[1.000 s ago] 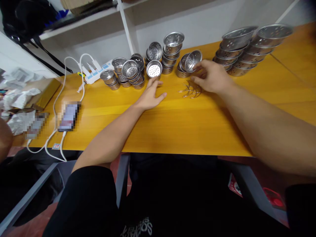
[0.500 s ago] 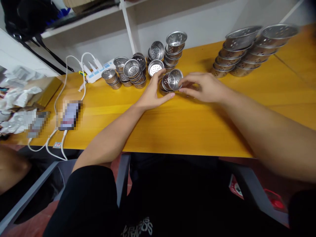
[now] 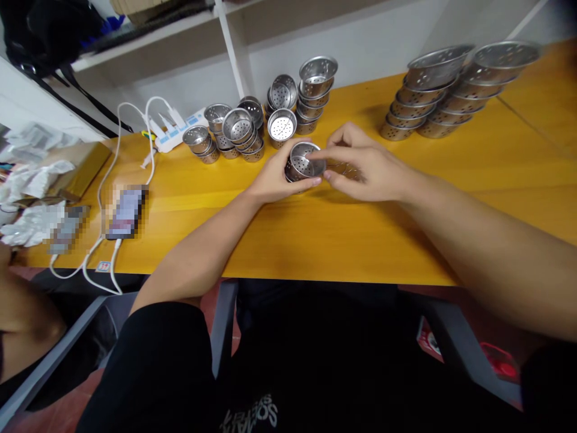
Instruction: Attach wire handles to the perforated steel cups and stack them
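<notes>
A perforated metal cup (image 3: 305,161) sits nested on a short stack, mouth up and slightly tilted. My left hand (image 3: 277,175) curves round its left side, thumb along the front and fingers behind. At the right rim, my right hand (image 3: 367,168) pinches the cup, its index finger reaching inside and its thumb outside. What lies beneath the cup is mostly hidden by the left thumb. Just behind stands another perforated cup (image 3: 282,125), brightly lit inside, next to a taller nested stack (image 3: 317,75).
Several small cup stacks (image 3: 238,127) stand at back left. Two leaning stacks of wider perforated cups (image 3: 417,99) are at back right. A power strip (image 3: 180,133), a phone (image 3: 127,211) with white cables and a cardboard box (image 3: 85,173) lie left. A co-worker's arm (image 3: 27,313) shows far left.
The upper cup has come down and left onto the stack and now sits lower in it. My right hand has followed, its index finger now inside the cup. My left hand has closed in round it.
</notes>
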